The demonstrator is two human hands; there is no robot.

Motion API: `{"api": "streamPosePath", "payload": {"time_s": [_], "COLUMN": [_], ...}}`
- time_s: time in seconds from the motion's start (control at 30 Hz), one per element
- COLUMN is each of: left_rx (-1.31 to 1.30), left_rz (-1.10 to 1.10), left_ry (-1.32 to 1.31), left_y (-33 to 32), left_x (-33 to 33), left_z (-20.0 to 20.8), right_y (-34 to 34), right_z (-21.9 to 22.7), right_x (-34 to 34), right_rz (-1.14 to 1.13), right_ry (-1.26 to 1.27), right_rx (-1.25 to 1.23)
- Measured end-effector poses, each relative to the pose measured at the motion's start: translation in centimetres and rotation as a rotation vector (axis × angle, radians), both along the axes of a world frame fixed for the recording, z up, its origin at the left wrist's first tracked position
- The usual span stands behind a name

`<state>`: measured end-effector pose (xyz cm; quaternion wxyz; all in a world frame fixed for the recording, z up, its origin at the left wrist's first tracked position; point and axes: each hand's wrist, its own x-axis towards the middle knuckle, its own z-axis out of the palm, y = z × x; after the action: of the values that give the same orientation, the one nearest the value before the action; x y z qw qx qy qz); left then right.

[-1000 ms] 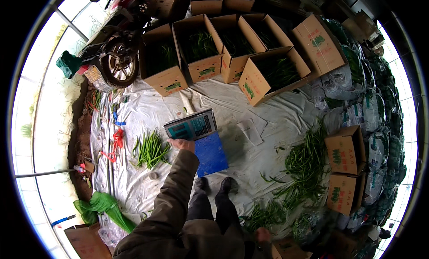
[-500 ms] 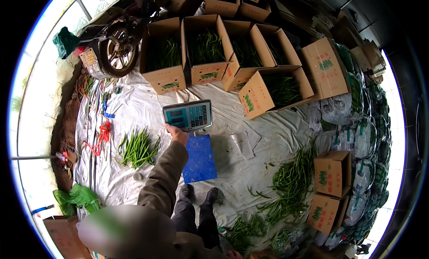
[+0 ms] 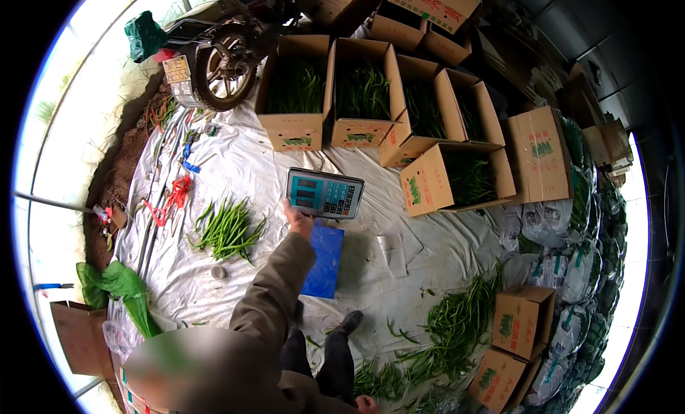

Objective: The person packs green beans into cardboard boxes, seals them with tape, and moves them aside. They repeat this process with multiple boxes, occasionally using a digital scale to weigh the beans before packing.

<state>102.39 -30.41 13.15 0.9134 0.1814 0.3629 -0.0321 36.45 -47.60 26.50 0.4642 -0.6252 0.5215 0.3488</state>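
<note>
My left hand (image 3: 300, 220) is closed on the lower left edge of a scale's display panel (image 3: 325, 193), which has a grey frame, small screens and a keypad. Below the panel lies the scale's blue platform (image 3: 325, 263), partly covered by my brown sleeve. Nothing rests on the part of the platform I can see. Left of that arm, a small pile of green chili peppers (image 3: 228, 230) lies on the white sheet. My right hand (image 3: 367, 405) hangs low at the bottom edge beside my leg, and its fingers are mostly hidden.
Open cartons of peppers (image 3: 293, 132) stand in a row at the back. A motorcycle wheel (image 3: 225, 68) is at far left. Loose peppers (image 3: 457, 328) spread at right, beside two small cartons (image 3: 523, 321) and stacked bagged bundles (image 3: 574, 278). Red straps (image 3: 178, 191) lie at left.
The whole view has shifted and turned slightly. The display panel now slants down to the right, with my left hand still at its lower left edge. More of my right hand shows.
</note>
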Motion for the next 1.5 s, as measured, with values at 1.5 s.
{"api": "streamPosePath", "payload": {"time_s": [1.5], "left_rx": [2.318], "left_rz": [-0.781], "left_ry": [-0.909], "left_y": [2.2], "left_x": [4.4], "left_z": [17.5], "right_y": [-0.2], "right_z": [-1.5], "right_x": [18.0], "right_rz": [-0.52], "right_ry": [-0.335], "right_rx": [0.033]}}
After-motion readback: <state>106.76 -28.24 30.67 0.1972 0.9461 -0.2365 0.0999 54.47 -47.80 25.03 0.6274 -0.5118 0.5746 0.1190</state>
